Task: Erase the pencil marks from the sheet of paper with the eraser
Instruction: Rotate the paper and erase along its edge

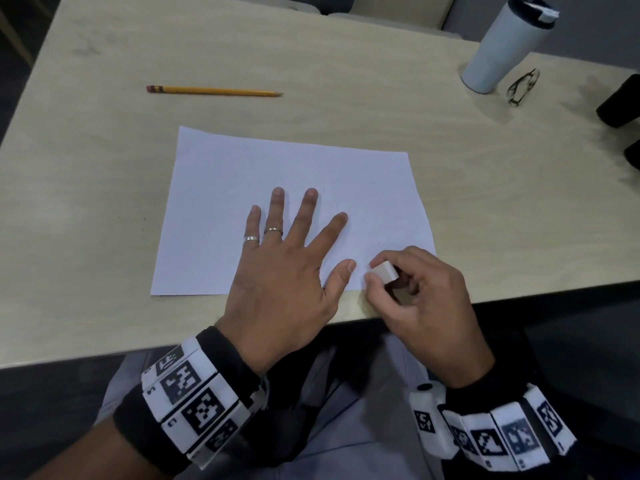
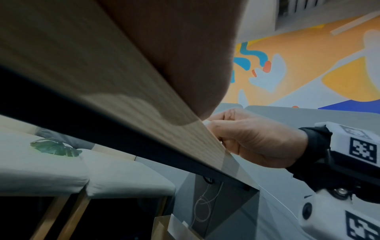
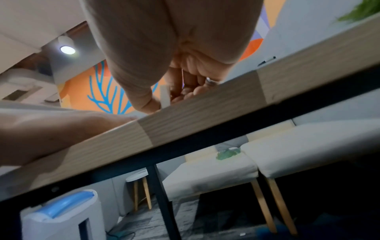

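A white sheet of paper [image 1: 263, 174] lies flat on the light wood table [image 1: 86, 202]. My left hand [image 1: 287, 258] rests on the sheet's near half with its fingers spread straight, palm down. At the sheet's near right corner my right hand [image 1: 415, 289] pinches a small white eraser [image 1: 384, 271] between thumb and fingers, low over the paper. The right wrist view shows the eraser [image 3: 165, 95] upright in the right hand [image 3: 174, 91] above the table edge. In the left wrist view the right hand [image 2: 252, 139] appears beyond the table edge. No pencil marks are plainly visible.
A yellow pencil [image 1: 214, 90] lies beyond the paper at the far left. A white tumbler [image 1: 502, 46] and a pair of glasses [image 1: 523, 86] stand at the far right. Dark objects [image 1: 620, 102] sit at the right edge. The table's near edge [image 1: 173, 351] runs below my wrists.
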`<action>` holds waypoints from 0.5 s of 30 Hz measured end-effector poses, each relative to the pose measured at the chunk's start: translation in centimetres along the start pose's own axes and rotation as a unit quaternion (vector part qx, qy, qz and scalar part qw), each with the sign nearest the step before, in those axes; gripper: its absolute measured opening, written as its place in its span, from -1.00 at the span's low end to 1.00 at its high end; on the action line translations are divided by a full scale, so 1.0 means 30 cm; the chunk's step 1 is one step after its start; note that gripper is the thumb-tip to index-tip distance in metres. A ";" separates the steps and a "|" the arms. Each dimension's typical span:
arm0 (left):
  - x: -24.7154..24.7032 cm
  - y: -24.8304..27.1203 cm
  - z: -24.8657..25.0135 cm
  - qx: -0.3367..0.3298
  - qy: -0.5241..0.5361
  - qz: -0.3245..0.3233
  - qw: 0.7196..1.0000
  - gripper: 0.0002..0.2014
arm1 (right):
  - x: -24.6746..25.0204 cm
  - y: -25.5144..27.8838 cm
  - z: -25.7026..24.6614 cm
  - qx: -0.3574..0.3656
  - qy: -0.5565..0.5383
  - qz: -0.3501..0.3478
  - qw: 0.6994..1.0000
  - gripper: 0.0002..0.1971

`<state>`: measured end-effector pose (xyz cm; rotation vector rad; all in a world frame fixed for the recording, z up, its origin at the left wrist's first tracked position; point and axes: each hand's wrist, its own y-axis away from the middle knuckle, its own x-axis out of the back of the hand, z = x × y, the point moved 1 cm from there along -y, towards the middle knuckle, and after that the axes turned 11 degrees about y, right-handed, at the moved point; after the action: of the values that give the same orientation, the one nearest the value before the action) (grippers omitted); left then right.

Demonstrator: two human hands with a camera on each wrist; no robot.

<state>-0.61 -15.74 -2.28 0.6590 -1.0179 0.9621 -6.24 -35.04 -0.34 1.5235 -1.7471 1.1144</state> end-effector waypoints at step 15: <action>0.003 -0.002 0.005 0.004 -0.002 -0.005 1.000 -0.32 | 0.061 -0.006 0.105 -0.020 0.024 0.032 0.999 -0.85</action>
<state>-0.58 -15.87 -2.15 0.6729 -1.0143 0.9576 -6.10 -38.68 -0.33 1.4152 -1.7855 1.1307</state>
